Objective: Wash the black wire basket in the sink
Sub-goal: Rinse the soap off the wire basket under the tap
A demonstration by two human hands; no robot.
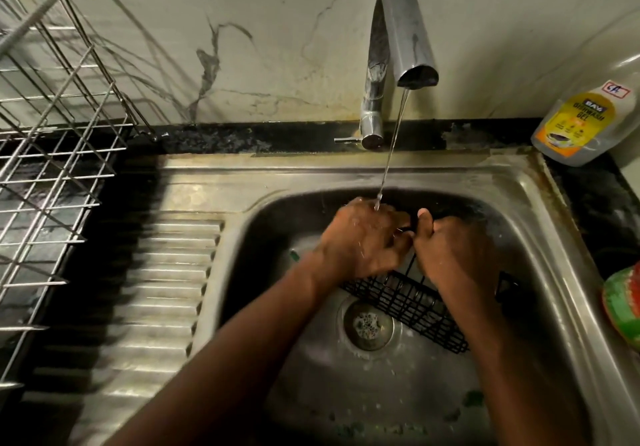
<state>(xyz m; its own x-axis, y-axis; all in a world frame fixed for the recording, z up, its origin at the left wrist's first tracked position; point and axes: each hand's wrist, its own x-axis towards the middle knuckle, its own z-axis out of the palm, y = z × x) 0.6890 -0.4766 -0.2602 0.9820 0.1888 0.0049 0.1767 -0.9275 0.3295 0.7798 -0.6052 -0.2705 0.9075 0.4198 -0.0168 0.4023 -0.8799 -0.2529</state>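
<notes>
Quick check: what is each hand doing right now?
Left hand: fingers curled round the rim of the black wire basket.
Right hand: grips the same rim, thumb up.

I work from a single wide-angle camera worn on the person's head, which looks forward and steeply down into the sink (277, 175) from close above. Both forearms run up from the bottom edge to the left hand (363, 241) and right hand (450, 251), which meet on the black wire basket (408, 303) near mid-frame. The view faces the back wall (277, 47), so the tap (401, 30) sits top centre, with the wire dish rack (59, 154) along the left border and the dishwash bottle (581, 127) at the right.
</notes>
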